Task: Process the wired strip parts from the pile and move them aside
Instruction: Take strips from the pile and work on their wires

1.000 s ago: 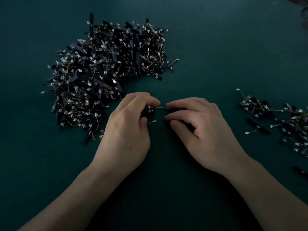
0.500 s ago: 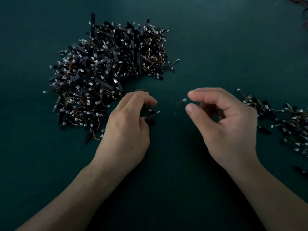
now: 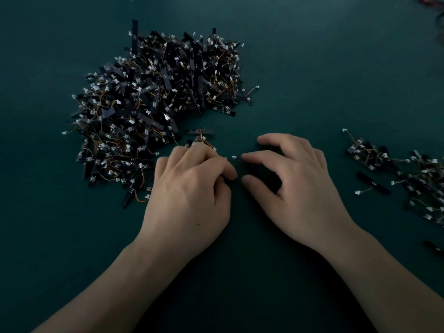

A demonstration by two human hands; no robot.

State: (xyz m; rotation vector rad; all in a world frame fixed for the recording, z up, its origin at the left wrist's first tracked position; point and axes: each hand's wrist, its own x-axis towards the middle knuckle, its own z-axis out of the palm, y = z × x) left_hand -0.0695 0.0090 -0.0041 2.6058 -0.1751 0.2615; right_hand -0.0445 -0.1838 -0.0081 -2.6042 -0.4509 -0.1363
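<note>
By the pile [image 3: 156, 104], left hand [image 3: 192, 186] around strip parts [image 3: 204, 141], right hand [image 3: 293, 179] arched.

I saw one big pile [image 3: 156, 111] of wired strips [image 3: 134, 34], too many to count, one smaller heap [image 3: 422, 175], my left hand [image 3: 192, 195] and right hand [image 3: 298, 188].

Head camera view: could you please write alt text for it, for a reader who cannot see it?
Two bare hands meet mid-table: the left hand curls over a few wired strips at the edge of a large pile, the right hand touches a single strip. A smaller set-aside group lies right, on the dark green table.
</note>
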